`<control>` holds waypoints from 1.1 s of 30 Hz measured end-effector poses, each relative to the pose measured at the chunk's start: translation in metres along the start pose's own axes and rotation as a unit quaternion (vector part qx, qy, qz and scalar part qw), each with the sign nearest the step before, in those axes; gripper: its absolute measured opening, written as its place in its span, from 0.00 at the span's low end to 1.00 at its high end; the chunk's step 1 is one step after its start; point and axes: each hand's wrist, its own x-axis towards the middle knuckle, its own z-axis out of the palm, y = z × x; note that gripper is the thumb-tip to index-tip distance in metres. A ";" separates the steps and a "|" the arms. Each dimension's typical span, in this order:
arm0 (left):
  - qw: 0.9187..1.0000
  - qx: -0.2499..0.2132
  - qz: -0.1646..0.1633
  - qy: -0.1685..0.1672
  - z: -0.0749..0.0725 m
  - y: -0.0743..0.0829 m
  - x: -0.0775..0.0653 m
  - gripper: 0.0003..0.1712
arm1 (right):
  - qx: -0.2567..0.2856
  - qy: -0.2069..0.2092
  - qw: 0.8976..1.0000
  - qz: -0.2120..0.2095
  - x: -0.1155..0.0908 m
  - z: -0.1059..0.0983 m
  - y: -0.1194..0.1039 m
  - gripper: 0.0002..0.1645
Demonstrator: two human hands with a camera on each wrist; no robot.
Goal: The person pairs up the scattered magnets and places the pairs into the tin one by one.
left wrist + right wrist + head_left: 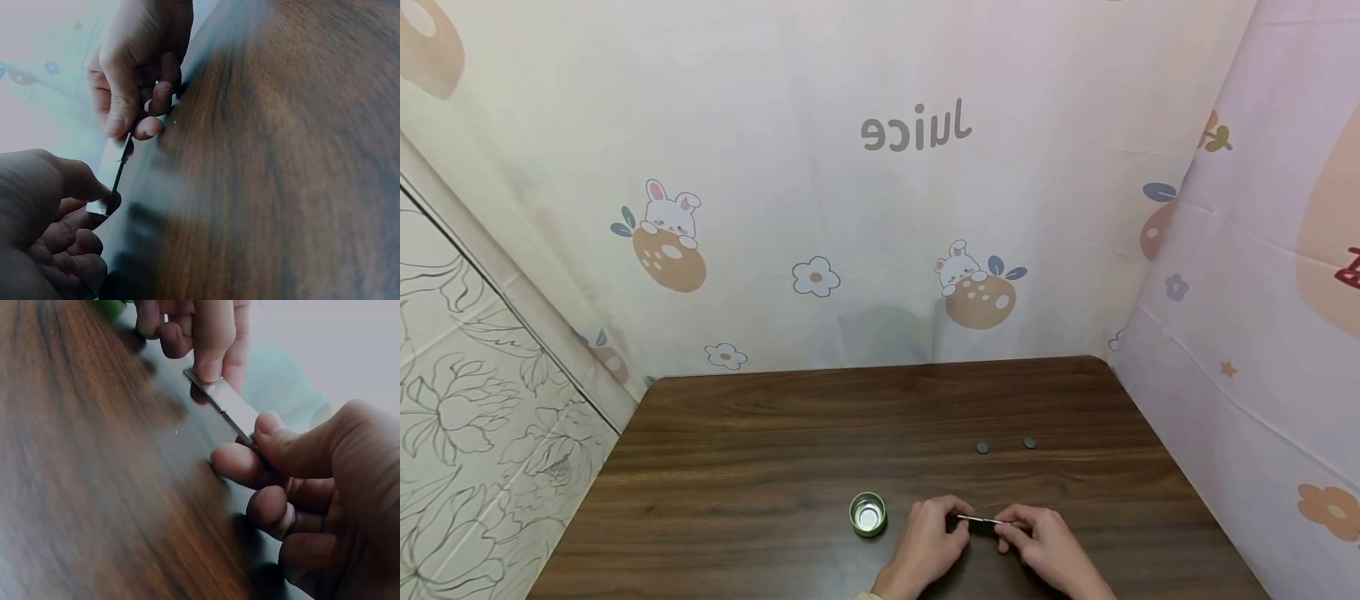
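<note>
Left hand (927,535) and right hand (1043,540) pinch opposite ends of a thin flat piece (232,405) right of the tin (868,517); uneven pressure could let it slip

Brown wood grain all across the table (737,467), and there's the green tin (868,514), mouth up! Farther back, two dark discs, one (982,447) left of the other (1030,443). Behind, the curtain (820,183) flashes "Juice" (916,127) mirrored above two rabbits (670,218) (959,268); far left, line-drawn flowers (463,408)!
</note>
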 end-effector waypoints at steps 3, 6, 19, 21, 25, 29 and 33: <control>1.000 -0.004 0.005 0.004 0.000 -0.001 0.000 0.09 | 0.004 -0.003 1.000 -0.010 0.000 0.001 0.001 0.09; 1.000 -0.006 0.010 0.001 -0.001 -0.002 0.000 0.08 | 0.011 -0.003 1.000 -0.011 0.000 0.001 0.001 0.09; 1.000 -0.012 0.020 0.003 -0.001 -0.001 0.000 0.03 | 0.032 -0.020 0.998 -0.050 0.000 -0.002 0.006 0.08; 1.000 -0.009 0.024 -0.001 -0.002 -0.002 0.000 0.03 | 0.039 -0.027 0.997 -0.055 0.000 -0.002 0.007 0.09; 0.999 -0.004 0.032 -0.006 -0.003 -0.004 0.000 0.03 | 0.043 -0.028 0.997 -0.060 0.001 -0.004 0.007 0.10; 0.999 -0.003 0.039 -0.005 -0.003 -0.006 0.001 0.02 | 0.044 -0.022 0.998 -0.047 0.001 -0.004 0.006 0.11; 0.999 -0.016 0.038 -0.001 -0.002 -0.007 0.000 0.01 | 0.037 -0.012 0.999 -0.033 0.001 -0.003 0.004 0.12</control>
